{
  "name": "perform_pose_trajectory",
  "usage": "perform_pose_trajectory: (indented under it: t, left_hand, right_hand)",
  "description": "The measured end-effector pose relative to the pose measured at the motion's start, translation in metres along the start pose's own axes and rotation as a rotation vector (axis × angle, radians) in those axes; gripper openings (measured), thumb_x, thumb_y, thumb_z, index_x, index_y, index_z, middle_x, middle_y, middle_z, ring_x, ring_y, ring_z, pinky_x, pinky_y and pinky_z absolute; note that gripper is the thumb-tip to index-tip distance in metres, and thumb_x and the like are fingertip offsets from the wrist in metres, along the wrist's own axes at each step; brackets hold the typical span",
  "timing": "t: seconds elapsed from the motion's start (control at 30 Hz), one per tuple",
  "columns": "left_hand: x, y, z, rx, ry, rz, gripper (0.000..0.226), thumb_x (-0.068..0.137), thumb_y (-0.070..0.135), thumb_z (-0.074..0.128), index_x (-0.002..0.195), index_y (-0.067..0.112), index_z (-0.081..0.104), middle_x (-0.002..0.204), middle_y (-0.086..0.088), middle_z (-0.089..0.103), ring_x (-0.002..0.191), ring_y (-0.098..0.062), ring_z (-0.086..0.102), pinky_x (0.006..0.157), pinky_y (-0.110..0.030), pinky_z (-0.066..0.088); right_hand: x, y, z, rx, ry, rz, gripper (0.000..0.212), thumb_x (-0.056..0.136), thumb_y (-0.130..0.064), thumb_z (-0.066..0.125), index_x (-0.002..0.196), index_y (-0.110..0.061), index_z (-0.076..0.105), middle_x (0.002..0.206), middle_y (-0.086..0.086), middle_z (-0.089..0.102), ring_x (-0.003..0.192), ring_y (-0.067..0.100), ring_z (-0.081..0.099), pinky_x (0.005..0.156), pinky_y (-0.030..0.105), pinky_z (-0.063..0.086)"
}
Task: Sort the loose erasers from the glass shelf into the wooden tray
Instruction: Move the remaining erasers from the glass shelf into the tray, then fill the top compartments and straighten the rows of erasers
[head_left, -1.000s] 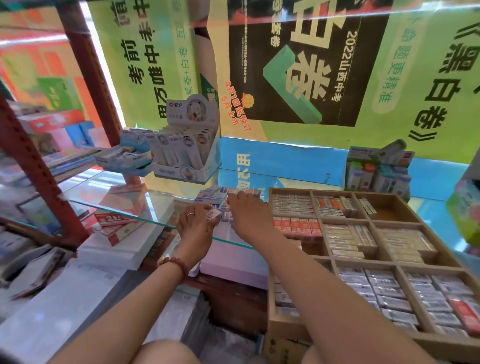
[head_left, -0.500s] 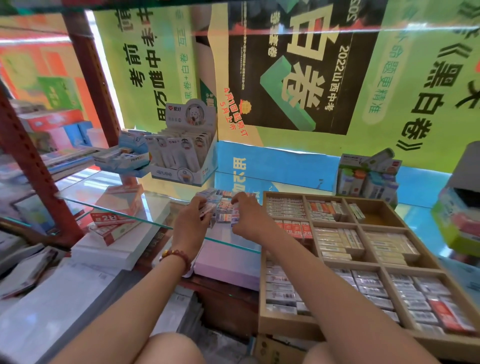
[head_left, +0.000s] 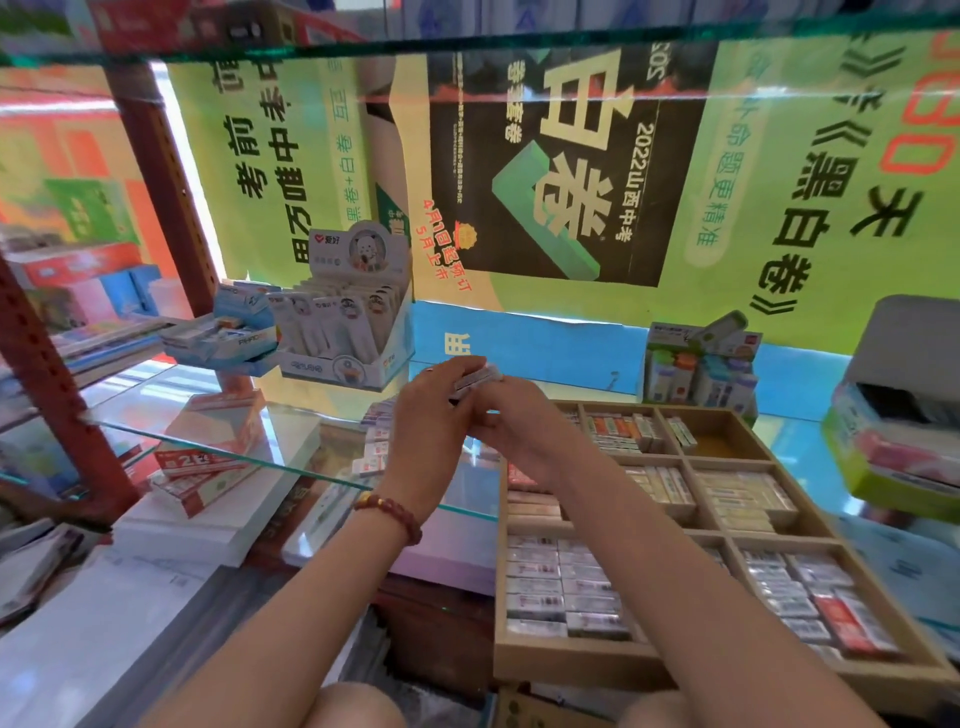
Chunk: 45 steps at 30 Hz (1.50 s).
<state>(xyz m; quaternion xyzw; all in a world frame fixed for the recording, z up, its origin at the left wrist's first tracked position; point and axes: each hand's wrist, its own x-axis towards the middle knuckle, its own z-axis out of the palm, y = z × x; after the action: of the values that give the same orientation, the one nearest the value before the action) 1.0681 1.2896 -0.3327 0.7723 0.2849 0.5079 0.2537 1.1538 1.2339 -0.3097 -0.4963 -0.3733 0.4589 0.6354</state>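
The left hand (head_left: 431, 421) is up in the air, just left of the wooden tray (head_left: 571, 657). Its fingers curl round a small stack of erasers (head_left: 474, 381) and hold it. The right hand (head_left: 522, 431) is right next to the left hand, over the tray's back left corner. Its fingers bend toward the stack, but I cannot tell if they hold it. More loose erasers (head_left: 375, 448) lie on the glass shelf (head_left: 223, 447), just left of the tray. Most of the tray's little boxes hold rows of erasers. A bead bracelet (head_left: 390, 512) is on the left wrist.
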Motion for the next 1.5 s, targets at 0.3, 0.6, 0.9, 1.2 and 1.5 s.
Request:
perform_pose_trajectory:
  t: [0.3,0.6,0.9,1.2,1.5]
  left_hand:
    - [-0.009,0.041,0.041,0.079,-0.254,0.090,0.057,0.088,0.003,0.052,0.140,0.023,0.041,0.124,-0.002,0.062,0.109,-0.021,0.058,0.091,-0.030,0.043]
    - [-0.022,0.058,0.088,-0.050,-0.619,0.156,0.058,0.094,0.011,0.050,0.144,0.024,0.026,0.154,0.004,0.022,0.141,-0.009,0.021,0.115,-0.022,0.015]
    - [-0.023,0.030,0.103,0.184,-0.703,0.165,0.040,0.087,0.002,0.047,0.116,0.028,0.057,0.138,0.006,0.049,0.128,-0.013,0.039,0.118,-0.036,0.007]
    - [-0.023,0.026,0.098,0.130,-0.676,0.160,0.039,0.084,-0.002,0.048,0.104,0.029,0.061,0.136,0.012,0.048,0.127,-0.012,0.041,0.115,-0.047,0.016]
    - [-0.019,0.026,0.091,0.070,-0.573,0.156,0.038,0.082,-0.004,0.052,0.094,0.031,0.060,0.121,0.018,0.054,0.109,-0.003,0.043,0.111,-0.047,0.025]
  right_hand:
    - [-0.020,-0.011,-0.052,0.234,0.231,-0.004,0.027,0.102,-0.023,0.041,0.089,-0.009,0.059,0.071,0.004,0.059,0.053,0.008,0.060,0.048,0.021,0.048]
    - [-0.041,-0.025,-0.158,-0.564,0.795,-0.196,0.042,0.091,-0.010,0.056,0.125,-0.008,0.030,0.086,0.007,0.055,0.071,0.022,0.061,0.062,0.034,0.051]
    - [-0.012,-0.005,-0.218,-1.302,0.781,0.238,0.052,0.094,-0.013,0.051,0.140,-0.005,0.028,0.126,0.018,0.054,0.109,0.035,0.057,0.077,0.036,0.044]
    - [-0.017,-0.004,-0.222,-1.234,0.605,0.281,0.045,0.091,-0.014,0.046,0.134,-0.007,0.036,0.129,0.016,0.053,0.115,0.035,0.053,0.090,0.037,0.045]
    - [-0.030,-0.008,-0.213,-1.269,0.581,0.324,0.039,0.086,-0.009,0.053,0.124,-0.008,0.044,0.120,0.013,0.058,0.106,0.031,0.058,0.082,0.035,0.049]
